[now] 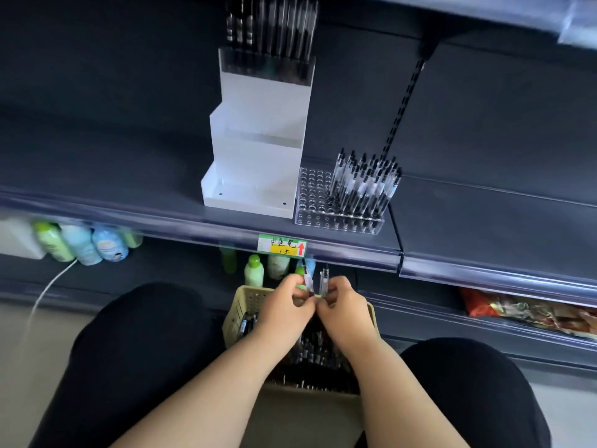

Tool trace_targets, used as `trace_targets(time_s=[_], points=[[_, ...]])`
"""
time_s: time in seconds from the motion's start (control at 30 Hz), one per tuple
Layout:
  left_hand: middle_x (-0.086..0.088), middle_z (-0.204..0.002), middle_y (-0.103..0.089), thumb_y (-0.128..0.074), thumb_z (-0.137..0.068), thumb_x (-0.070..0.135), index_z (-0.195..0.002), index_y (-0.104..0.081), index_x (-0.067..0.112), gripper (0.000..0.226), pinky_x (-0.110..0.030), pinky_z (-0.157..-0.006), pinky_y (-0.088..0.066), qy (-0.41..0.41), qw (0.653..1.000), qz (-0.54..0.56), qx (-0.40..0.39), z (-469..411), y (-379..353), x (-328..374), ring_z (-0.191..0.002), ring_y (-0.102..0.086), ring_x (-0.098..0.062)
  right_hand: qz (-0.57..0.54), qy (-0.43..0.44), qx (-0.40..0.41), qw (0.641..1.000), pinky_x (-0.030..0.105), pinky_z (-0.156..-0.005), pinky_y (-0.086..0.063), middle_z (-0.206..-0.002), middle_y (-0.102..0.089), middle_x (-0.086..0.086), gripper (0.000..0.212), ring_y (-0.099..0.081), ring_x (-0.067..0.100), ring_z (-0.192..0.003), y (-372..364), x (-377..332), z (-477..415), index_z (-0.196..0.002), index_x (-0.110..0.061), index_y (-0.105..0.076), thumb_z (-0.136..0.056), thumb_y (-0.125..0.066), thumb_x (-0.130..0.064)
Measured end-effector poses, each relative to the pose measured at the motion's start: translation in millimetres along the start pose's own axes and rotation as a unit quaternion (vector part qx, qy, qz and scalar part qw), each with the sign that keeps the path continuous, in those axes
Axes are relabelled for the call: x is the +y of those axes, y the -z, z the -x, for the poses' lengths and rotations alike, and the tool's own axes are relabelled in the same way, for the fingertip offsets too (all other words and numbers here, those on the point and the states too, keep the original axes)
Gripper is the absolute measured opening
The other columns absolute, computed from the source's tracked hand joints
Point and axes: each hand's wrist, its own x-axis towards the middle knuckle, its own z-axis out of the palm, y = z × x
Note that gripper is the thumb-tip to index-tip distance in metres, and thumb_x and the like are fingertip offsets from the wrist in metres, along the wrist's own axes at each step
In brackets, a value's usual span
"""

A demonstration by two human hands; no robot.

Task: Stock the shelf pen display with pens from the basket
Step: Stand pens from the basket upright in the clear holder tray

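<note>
A yellow perforated basket [240,307] full of dark pens sits between my knees. Above it my left hand [286,307] pinches a clear pen [308,279], and my right hand [344,307] pinches another clear pen [324,281]; both pens point upward and the two hands touch. On the shelf above stands a clear pen display with holes [311,202]; its right half holds several upright clear pens [366,184], its left holes are bare.
A white stepped stand [258,150] with dark pens in its top tier stands left of the display. A green-yellow price tag [282,246] sits on the shelf edge. Bottles [80,242] and red snack packs [523,313] fill the lower shelf.
</note>
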Motion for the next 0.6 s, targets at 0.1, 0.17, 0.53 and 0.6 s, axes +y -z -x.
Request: trace_targets(time_s=[0.1, 0.17, 0.53, 0.6], points=[[0.011, -0.095, -0.067, -0.062, -0.086, 0.021, -0.105, -0.058, 0.024, 0.019, -0.005, -0.062, -0.039, -0.02, 0.999, -0.007, 0.028, 0, 19, 11, -0.082, -0.06, -0.004, -0.038, 0.031, 0.015, 0.999, 0.006, -0.042, -0.033, -0.086, -0.057, -0.01, 0.02, -0.048, 0.001, -0.063, 4, -13, 0, -0.109, -0.023, -0.046, -0.09, -0.053, -0.023], [0.013, -0.094, -0.067, -0.062, -0.086, 0.023, -0.102, -0.059, 0.025, 0.016, -0.005, -0.062, -0.039, -0.029, 0.999, 0.008, 0.039, -4, 29, 18, -0.082, -0.06, -0.002, -0.07, 0.044, 0.029, 0.996, 0.008, -0.043, -0.033, -0.078, -0.058, -0.008, 0.009, -0.047, 0.002, -0.057, 7, -18, -3, -0.099, -0.024, -0.046, -0.091, -0.051, -0.024], [0.017, -0.093, -0.067, -0.065, -0.085, 0.024, -0.1, -0.064, 0.027, 0.015, -0.018, -0.08, -0.049, -0.114, 0.991, 0.058, 0.039, -63, 49, 59, -0.089, -0.062, 0.003, -0.168, 0.111, 0.158, 0.967, 0.006, -0.057, -0.041, -0.073, -0.056, -0.009, 0.026, -0.052, 0.002, -0.059, 49, -36, -53, -0.106, -0.026, -0.042, -0.089, -0.057, -0.014], [0.017, -0.091, -0.068, -0.066, -0.084, 0.023, -0.099, -0.065, 0.027, 0.015, -0.01, -0.076, -0.048, -0.135, 0.987, 0.069, 0.046, -75, 48, 68, -0.086, -0.062, 0.006, -0.178, 0.133, 0.178, 0.959, 0.011, -0.057, -0.043, -0.072, -0.059, -0.006, 0.03, -0.054, 0.003, -0.061, 62, -42, -64, -0.109, -0.027, -0.042, -0.088, -0.057, -0.012]])
